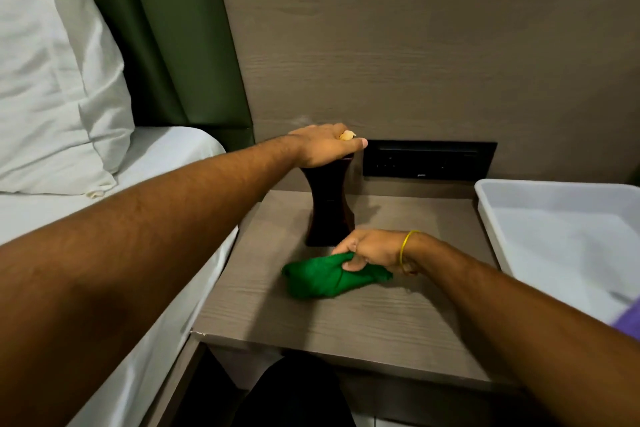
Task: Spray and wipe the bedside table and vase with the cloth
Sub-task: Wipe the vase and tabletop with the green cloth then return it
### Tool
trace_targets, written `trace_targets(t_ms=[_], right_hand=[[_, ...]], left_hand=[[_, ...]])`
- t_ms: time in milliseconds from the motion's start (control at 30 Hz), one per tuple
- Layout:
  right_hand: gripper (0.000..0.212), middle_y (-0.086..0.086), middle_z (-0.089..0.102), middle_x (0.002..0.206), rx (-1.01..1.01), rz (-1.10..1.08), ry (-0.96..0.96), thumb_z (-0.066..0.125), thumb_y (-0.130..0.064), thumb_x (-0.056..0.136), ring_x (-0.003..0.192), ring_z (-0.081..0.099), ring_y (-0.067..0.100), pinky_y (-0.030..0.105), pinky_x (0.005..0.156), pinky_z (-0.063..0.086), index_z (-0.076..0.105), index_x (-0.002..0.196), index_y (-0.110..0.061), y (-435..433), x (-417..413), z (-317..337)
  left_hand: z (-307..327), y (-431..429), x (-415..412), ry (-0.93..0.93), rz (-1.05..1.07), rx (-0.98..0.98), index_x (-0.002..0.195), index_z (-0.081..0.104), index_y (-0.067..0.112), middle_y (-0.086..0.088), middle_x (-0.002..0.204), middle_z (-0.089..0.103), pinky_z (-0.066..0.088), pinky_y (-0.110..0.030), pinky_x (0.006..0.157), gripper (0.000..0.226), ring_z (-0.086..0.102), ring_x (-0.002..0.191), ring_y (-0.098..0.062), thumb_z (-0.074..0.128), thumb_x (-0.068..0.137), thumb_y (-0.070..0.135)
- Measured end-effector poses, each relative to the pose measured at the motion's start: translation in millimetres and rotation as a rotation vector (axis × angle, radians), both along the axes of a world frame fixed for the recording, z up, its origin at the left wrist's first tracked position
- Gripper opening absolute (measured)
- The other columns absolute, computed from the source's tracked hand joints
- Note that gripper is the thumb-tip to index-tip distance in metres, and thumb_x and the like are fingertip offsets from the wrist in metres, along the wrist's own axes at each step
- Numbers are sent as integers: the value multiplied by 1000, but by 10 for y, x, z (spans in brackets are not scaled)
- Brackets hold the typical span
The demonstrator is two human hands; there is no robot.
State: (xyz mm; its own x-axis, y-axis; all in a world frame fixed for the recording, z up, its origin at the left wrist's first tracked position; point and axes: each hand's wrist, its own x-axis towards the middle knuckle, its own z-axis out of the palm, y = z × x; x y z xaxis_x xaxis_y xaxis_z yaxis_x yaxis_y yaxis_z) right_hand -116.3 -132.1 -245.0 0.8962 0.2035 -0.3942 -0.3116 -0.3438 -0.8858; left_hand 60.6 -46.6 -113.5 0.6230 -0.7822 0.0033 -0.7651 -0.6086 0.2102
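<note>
Both forearms are bare up to the frame edge. The right hand (370, 248), near the dark vase (329, 204), has a thin yellow band (406, 246) around its wrist. A bit of purple sleeve (628, 317) shows far right of the vase. The left hand (325, 146) wears nothing visible.

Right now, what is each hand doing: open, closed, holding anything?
Left hand: closed over the top of the dark vase, gripping it.
Right hand: closed on the green cloth, on the bedside table.

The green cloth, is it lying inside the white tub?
No, the green cloth is bunched in the right hand on the bedside table, apart from the white tub.
</note>
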Motion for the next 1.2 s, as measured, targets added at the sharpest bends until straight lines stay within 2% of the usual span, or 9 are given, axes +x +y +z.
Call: trace_targets(t_ms=[167, 300, 367, 433, 600, 700, 867, 1033, 1200], right_hand=[[31, 22, 74, 108, 864, -484, -22, 43, 7, 103, 85, 77, 27, 36, 78, 64, 64, 126, 5, 360, -371, 51], [29, 23, 71, 113, 1060, -1057, -356, 45, 4, 104, 93, 72, 32, 52, 90, 60, 65, 126, 3, 654, -338, 177], [29, 21, 67, 124, 798, -1312, -594, 51, 4, 103, 107, 64, 25, 51, 111, 51, 66, 128, 2, 722, -299, 259], [34, 20, 52, 145, 271, -1393, -818, 53, 1, 102, 123, 54, 16, 29, 120, 40, 63, 135, 4, 761, -279, 306], [51, 28, 37, 155, -598, -1145, -1080, 58, -5, 94, 143, 39, 40, 44, 122, 34, 55, 144, 7, 822, -91, 169], [64, 29, 38, 155, -856, -937, -1032, 64, -1, 85, 138, 47, 46, 52, 112, 46, 52, 147, 7, 760, 104, 57], [58, 25, 32, 146, -1239, -742, -1085, 50, -7, 86, 125, 46, 44, 51, 97, 53, 50, 143, 4, 558, 301, -72], [51, 22, 42, 135, -1405, -490, -1140, 52, -12, 90, 107, 47, 41, 50, 79, 51, 55, 139, 0, 325, 225, -229], [57, 19, 50, 147, -1396, -275, -1015, 48, -10, 92, 118, 57, 45, 50, 87, 55, 55, 148, -1, 275, 94, -339]], left_hand=[[15, 7, -9, -8, 1, 11, 123, 56, 29, -9, 143, 63, 39, -44, 92, 65, 58, 122, -31, 36, 97, 85], [19, -7, -24, -32, 13, 24, 126, 59, 24, -11, 147, 62, 42, -45, 98, 72, 58, 130, -35, 35, 96, 86], [29, -2, -39, -15, 15, 24, 131, 60, 22, -10, 147, 62, 44, -47, 104, 77, 57, 131, -35, 34, 96, 86], [40, 6, -49, -5, 14, 27, 134, 59, 21, -10, 147, 61, 44, -49, 107, 80, 56, 132, -34, 32, 97, 86], [47, 6, -70, -3, 12, 30, 141, 58, 20, -11, 153, 58, 42, -49, 109, 85, 55, 135, -34, 23, 100, 85], [67, 28, -75, 29, -9, 25, 146, 57, 20, -11, 154, 58, 41, -51, 114, 89, 55, 135, -34, 20, 99, 86], [111, 68, -104, 76, -26, 24, 135, 58, 23, -11, 141, 62, 46, -51, 111, 94, 59, 123, -33, 18, 88, 93], [65, -21, -71, 24, 14, 68, 146, 56, 16, -14, 149, 60, 44, -53, 113, 98, 58, 133, -38, 21, 93, 90], [34, -20, -35, 12, 39, 48, 149, 53, 22, -10, 154, 57, 40, -54, 114, 100, 54, 136, -35, 15, 91, 94]])
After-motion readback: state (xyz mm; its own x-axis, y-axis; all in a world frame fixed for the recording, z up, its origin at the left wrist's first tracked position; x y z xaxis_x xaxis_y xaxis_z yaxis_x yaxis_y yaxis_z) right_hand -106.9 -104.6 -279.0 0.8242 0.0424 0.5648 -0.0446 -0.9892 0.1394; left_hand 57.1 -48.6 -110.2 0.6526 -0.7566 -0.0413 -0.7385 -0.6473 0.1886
